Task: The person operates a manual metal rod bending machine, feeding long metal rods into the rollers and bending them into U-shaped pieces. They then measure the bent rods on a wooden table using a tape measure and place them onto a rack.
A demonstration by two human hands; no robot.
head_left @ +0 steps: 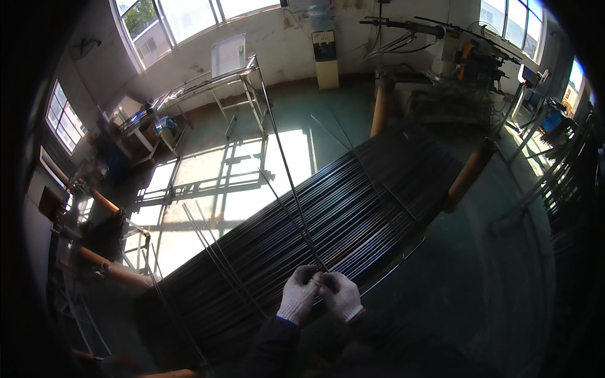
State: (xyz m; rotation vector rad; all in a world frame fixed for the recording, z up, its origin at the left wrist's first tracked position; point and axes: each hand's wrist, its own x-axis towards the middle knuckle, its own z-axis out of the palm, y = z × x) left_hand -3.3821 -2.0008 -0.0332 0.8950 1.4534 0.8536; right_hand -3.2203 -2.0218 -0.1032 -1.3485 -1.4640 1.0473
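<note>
My left hand (300,295) and my right hand (341,296), both in white knit gloves, come together at the near side of a wide bed of long dark metal rods (340,208). The fingers of both are closed and meet around the near end of a thin long rod (287,170). That rod slants up and away from the gloves, crossing over the bed toward the far side. What exactly lies between the fingertips is partly hidden. Several thin cross rods (217,255) lie over the bed on the left, and another crosses it on the right (362,160).
Thick orange-brown posts (469,173) stand at the bed's right end, with more orange-brown tubes (123,274) at its left. A metal frame table (249,88) and a water dispenser (326,60) stand by the far wall. Machinery (454,57) is at the far right.
</note>
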